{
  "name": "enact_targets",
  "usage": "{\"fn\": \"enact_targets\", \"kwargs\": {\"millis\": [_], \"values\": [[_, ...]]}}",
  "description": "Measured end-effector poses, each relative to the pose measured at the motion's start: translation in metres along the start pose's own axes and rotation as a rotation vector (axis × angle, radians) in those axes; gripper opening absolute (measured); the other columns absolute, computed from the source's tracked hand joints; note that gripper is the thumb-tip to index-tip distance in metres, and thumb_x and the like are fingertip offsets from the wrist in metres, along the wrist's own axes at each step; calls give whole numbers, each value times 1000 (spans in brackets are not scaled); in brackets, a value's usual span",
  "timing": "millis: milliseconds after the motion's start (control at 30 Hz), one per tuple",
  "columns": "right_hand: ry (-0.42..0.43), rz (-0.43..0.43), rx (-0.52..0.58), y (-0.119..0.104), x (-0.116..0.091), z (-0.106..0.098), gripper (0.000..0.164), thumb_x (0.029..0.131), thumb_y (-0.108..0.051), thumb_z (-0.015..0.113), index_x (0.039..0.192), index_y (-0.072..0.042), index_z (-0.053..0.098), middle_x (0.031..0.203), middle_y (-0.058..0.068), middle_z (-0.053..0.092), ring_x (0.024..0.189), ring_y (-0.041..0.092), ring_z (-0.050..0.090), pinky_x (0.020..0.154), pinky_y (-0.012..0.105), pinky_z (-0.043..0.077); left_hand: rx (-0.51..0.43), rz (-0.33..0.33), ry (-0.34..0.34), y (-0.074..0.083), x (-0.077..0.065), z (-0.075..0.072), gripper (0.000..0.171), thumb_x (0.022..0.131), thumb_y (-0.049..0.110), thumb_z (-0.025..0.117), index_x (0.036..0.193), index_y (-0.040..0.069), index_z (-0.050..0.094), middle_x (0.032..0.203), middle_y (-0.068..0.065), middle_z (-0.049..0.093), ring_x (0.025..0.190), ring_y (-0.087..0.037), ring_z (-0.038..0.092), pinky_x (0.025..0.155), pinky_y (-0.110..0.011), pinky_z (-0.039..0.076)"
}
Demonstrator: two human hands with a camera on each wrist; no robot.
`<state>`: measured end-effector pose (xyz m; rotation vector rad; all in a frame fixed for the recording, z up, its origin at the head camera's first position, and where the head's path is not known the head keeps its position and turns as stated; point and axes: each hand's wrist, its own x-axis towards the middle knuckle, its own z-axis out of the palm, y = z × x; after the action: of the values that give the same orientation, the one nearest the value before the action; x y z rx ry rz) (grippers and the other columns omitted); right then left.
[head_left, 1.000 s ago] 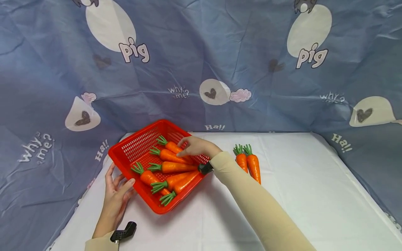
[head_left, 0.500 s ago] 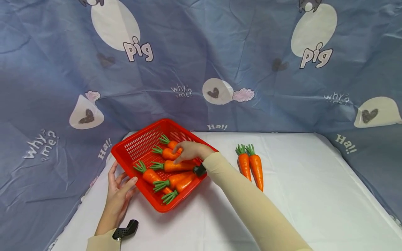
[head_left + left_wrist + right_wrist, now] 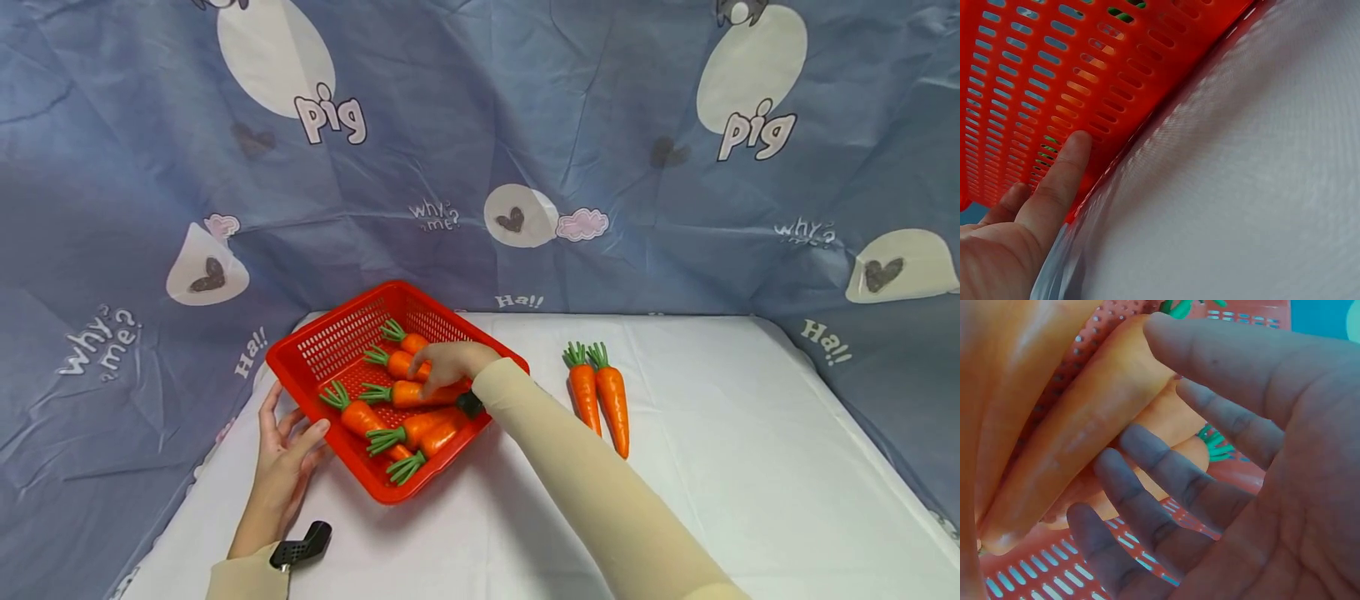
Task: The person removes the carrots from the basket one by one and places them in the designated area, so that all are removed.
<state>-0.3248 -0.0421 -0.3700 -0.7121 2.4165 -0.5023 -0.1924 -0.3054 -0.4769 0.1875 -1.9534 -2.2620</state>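
A red plastic basket (image 3: 300, 364) with slotted walls holds several orange carrots with green tops. My left hand (image 3: 281, 467) is at its near left corner, the thumb right at the rim. In the left wrist view, extended fingers (image 3: 1054, 187) lie against the outer slotted wall. My right hand (image 3: 450, 364) is inside the basket, over the middle carrot (image 3: 408, 394). The right wrist view shows its fingers spread around one carrot (image 3: 1085, 425), the thumb overlapping the top end and the other fingertips on the other side. No carrot is gripped.
Two more carrots, the left one (image 3: 583, 392) and the right one (image 3: 612, 404), lie side by side on the white tablecloth (image 3: 712, 467) right of the basket. A blue printed cloth (image 3: 637, 167) hangs behind and along the sides.
My right hand has shifted slightly towards me and lower, from the far carrots to the middle one. The left hand stays at the basket corner. The whole view has shifted slightly.
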Motion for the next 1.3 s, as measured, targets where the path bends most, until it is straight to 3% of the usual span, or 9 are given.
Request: {"fn": "enact_targets", "kwargs": {"millis": [233, 600, 933, 1167, 1300], "values": [[-54, 87, -40, -6, 4, -1, 52, 96, -28, 81, 145, -30, 64, 164, 0, 47, 140, 21, 45, 120, 38, 43, 5, -13, -3, 1, 0, 0, 92, 105, 16, 67, 167, 51, 8, 145, 6, 44, 125, -9, 60, 87, -25, 65], [-100, 78, -144, -10, 7, 1, 55, 99, -25, 78, 150, -31, 60, 163, 0, 49, 135, 19, 46, 118, 40, 44, -2, 17, -12, 0, 0, 0, 92, 106, 12, 66, 168, 48, 8, 146, 1, 44, 120, -6, 66, 87, -26, 65], [-77, 43, -159, -7, 9, 4, 55, 96, -17, 78, 147, -33, 63, 152, 1, 55, 123, 19, 48, 99, 33, 46, 10, -3, -10, 0, 0, -1, 92, 106, 16, 67, 168, 49, 7, 148, 3, 44, 121, -5, 64, 88, -26, 65], [-53, 110, -67, -4, 8, 10, 58, 97, -5, 69, 145, -37, 64, 144, -1, 53, 120, 22, 47, 82, 28, 47, 10, -5, -9, 0, 0, 0, 93, 106, 16, 67, 167, 50, 7, 148, 3, 44, 122, -6, 63, 88, -26, 65], [-55, 86, -145, -4, 9, 9, 59, 95, -7, 70, 146, -36, 62, 144, -2, 55, 119, 21, 48, 81, 27, 46, 8, -4, -8, 1, 0, 0, 92, 106, 15, 67, 167, 50, 8, 148, 2, 44, 123, -7, 62, 88, -27, 65]]}}
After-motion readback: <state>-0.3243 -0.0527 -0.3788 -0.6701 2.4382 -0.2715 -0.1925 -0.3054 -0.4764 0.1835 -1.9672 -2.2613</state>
